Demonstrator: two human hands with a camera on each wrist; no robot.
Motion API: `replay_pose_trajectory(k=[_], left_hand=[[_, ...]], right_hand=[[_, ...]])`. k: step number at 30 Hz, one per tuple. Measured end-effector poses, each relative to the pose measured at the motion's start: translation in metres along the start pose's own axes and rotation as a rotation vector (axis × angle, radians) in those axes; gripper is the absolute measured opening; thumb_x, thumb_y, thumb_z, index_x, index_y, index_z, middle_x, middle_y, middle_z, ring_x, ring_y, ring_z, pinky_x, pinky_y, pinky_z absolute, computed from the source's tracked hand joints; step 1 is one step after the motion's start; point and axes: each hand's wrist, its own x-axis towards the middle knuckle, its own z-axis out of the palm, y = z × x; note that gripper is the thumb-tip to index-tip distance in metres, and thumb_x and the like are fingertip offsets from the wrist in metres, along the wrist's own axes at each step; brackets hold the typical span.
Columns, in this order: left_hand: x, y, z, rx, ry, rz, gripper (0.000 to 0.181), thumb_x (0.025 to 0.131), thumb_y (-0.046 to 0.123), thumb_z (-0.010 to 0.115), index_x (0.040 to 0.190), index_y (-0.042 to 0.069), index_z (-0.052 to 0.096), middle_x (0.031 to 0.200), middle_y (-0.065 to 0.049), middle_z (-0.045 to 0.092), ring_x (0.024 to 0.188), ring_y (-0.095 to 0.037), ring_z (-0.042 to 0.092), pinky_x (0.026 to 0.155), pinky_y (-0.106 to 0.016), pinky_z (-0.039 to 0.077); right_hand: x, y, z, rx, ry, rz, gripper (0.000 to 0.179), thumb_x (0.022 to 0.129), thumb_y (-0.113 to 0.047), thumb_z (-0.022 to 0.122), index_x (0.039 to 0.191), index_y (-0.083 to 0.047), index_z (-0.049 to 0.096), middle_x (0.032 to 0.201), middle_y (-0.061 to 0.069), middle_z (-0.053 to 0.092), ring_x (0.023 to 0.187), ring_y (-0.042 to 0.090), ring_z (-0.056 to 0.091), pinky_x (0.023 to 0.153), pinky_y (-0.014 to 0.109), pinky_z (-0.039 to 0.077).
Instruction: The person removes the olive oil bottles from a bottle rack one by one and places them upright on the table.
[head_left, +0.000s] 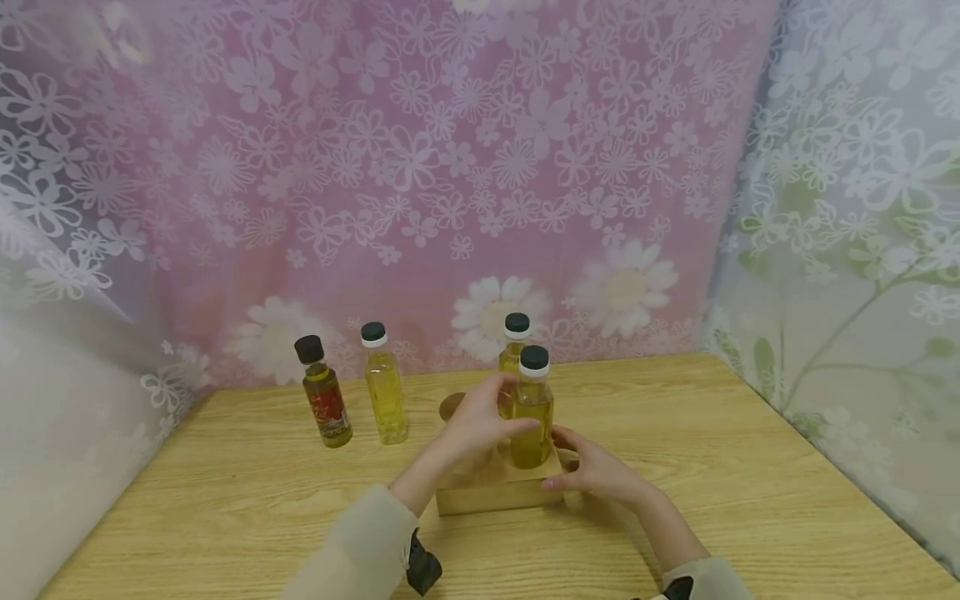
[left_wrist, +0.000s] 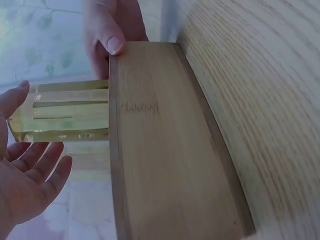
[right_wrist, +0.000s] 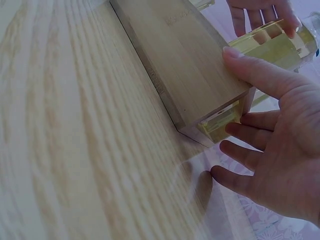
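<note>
A low wooden rack [head_left: 500, 497] stands on the table in front of me. The front clear bottle of yellow oil [head_left: 531, 410], with dark cap and white collar, stands upright in its right part. Its lower end shows through the rack's open side in the right wrist view. My left hand [head_left: 480, 425] is around this bottle, thumb before it and relaxed fingers behind, the palm apart from the glass. My right hand [head_left: 600, 475] grips the rack's right end, thumb [right_wrist: 245, 62] on the front face and fingers at the side. A second oil bottle [head_left: 516, 335] stands behind, partly hidden.
Left of the rack, another yellow oil bottle [head_left: 386, 396] and a darker bottle with a red label [head_left: 327, 404] stand on the wooden table [head_left: 247, 500]. A round opening [head_left: 452, 406] shows at the rack's back left. Flowered curtains [head_left: 480, 167] hang behind and beside the table.
</note>
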Motion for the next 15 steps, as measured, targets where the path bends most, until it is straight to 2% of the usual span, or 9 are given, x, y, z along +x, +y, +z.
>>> replay_pose_trajectory(k=[10, 15], left_hand=[[0.0003, 0.0027, 0.0014, 0.008, 0.029, -0.005, 0.056, 0.081, 0.035, 0.072, 0.125, 0.009, 0.05, 0.111, -0.002, 0.056, 0.101, -0.02, 0.053, 0.084, -0.037, 0.047], [-0.0004, 0.0033, -0.0023, -0.057, 0.049, -0.046, 0.057, 0.079, 0.037, 0.073, 0.125, 0.011, 0.051, 0.11, -0.001, 0.056, 0.101, -0.019, 0.053, 0.085, -0.038, 0.045]], right_hand=[[0.0011, -0.0014, -0.0008, -0.018, -0.01, -0.045, 0.084, 0.08, -0.022, 0.074, 0.143, 0.003, 0.025, 0.143, 0.025, 0.03, 0.129, 0.044, 0.028, 0.098, 0.056, 0.034], [-0.0006, -0.0008, -0.0007, -0.004, -0.01, -0.023, 0.085, 0.079, -0.023, 0.075, 0.143, 0.003, 0.025, 0.144, 0.026, 0.028, 0.129, 0.045, 0.028, 0.098, 0.057, 0.033]])
